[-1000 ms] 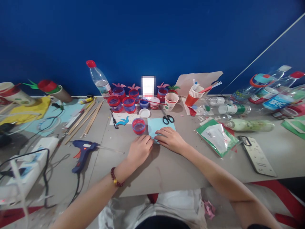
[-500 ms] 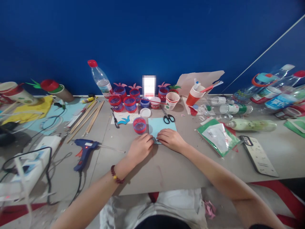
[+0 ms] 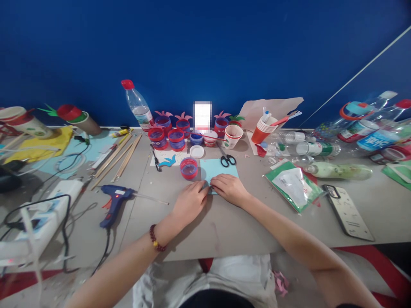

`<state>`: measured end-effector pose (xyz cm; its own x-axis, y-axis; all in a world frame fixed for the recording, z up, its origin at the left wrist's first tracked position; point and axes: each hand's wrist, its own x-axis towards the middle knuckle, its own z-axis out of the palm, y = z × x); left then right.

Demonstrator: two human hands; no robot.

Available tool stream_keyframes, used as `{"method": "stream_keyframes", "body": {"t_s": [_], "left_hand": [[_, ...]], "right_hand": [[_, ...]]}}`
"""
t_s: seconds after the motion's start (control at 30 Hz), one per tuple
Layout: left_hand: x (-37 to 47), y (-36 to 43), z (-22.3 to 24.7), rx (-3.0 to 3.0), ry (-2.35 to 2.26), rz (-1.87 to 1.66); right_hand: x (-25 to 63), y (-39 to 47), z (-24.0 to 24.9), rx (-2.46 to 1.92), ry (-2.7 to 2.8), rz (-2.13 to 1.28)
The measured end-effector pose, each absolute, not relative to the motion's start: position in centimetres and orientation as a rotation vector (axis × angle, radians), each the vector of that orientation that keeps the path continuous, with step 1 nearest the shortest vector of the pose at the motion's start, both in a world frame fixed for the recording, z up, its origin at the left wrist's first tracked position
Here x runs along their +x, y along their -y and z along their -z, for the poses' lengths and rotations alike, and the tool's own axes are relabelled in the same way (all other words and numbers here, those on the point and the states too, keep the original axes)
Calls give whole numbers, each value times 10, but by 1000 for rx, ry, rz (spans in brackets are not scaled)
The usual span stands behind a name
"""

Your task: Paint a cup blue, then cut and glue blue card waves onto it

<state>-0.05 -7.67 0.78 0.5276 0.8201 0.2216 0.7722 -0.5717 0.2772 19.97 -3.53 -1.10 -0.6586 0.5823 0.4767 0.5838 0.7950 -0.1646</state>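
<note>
Both hands at near edge of light blue paper; nearest tub has no paper leaves

Progress: partial, judging by how things lie. Several red-and-purple tubs at the back carry cut-paper leaves, pink on the left-hand back tub [image 3: 163, 124], green on the far right one. Front tub [image 3: 189, 169], just beyond the left hand, is coloured but has none. One blue leaf cutout [image 3: 167, 161] lies loose on white paper beside a black pen-like tool [image 3: 156, 161]. Sheet work looks early: no cut or fold shows on the exposed part of the light blue paper [image 3: 218, 167]; near edge is mostly covered, can't check there.

Paper location: flat on the table, centre, right of the front tub, black-handled scissors [image 3: 228, 160] at its far right corner.

Left hand [image 3: 191, 199]: fingers bent and close together, tips at the paper's near left corner. Pinching or only pressing, cannot tell.

Right hand [image 3: 230, 189]: palm down over the sheet's near part, fingers side by side and slightly curled, tips pointing at the left hand, small gap between the two. Grip underneath hidden.

Blue glue gun [image 3: 116, 194] lies left of the left hand, well apart, red light on.
</note>
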Motion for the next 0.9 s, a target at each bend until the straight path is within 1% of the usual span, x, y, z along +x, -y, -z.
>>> {"method": "stream_keyframes", "body": {"t_s": [0.4, 0.63, 0.77, 0.9], "left_hand": [[2, 78, -18, 2653, -1422, -349], [2, 78, -23, 2662, -1420, -296], [2, 79, -21, 2642, -1429, -322], [1, 78, -14, 2584, -1452, -455]], "right_hand": [[198, 35, 17, -856, 2452, 56], [198, 34, 21, -921, 2406, -26], [199, 34, 19, -914, 2419, -17], [199, 35, 16, -863, 2441, 30]]}}
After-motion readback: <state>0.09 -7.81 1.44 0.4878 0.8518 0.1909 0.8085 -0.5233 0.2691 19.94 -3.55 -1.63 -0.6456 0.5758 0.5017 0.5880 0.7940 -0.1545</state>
